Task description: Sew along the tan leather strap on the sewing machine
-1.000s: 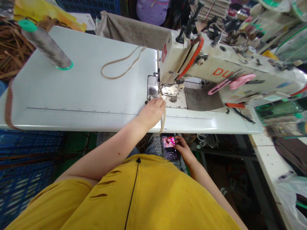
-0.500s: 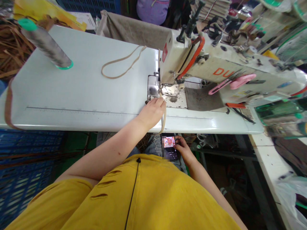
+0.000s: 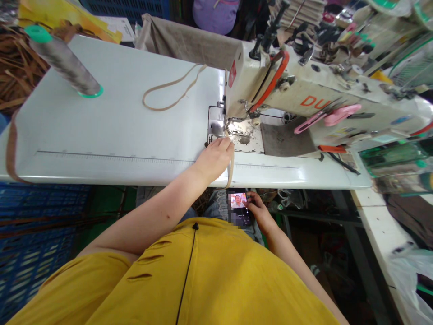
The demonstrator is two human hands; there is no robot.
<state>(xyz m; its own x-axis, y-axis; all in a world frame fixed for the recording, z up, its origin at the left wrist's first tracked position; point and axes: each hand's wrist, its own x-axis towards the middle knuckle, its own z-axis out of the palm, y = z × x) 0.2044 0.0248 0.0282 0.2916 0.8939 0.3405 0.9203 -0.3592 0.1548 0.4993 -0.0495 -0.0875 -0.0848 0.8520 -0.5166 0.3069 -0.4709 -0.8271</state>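
Note:
My left hand [image 3: 216, 155] rests on the front of the sewing machine bed, its fingers closed on a narrow tan strip [image 3: 231, 169]. One end of the strip hangs over the table's front edge; the other runs toward the needle area of the sewing machine [image 3: 291, 90]. Below the table edge, my right hand [image 3: 257, 208] grips a smartphone [image 3: 241, 214] by its right side. The phone's screen is lit with a picture, and it lies over my jeans. Behind the presser foot, a loop of tan strip [image 3: 162, 108] lies on the white tabletop [image 3: 111, 122].
A grey thread cone [image 3: 64, 65] stands at the table's left, near a brown strip [image 3: 12, 149] draped over the edge. Pink thread snips [image 3: 341, 115] hang on the machine. Blue crates [image 3: 37, 243] sit below left, and a fabric-lined bin [image 3: 189, 43] is behind the table.
The picture on the phone screen has changed slightly. Both hands, the strip and the sewing machine stay in place.

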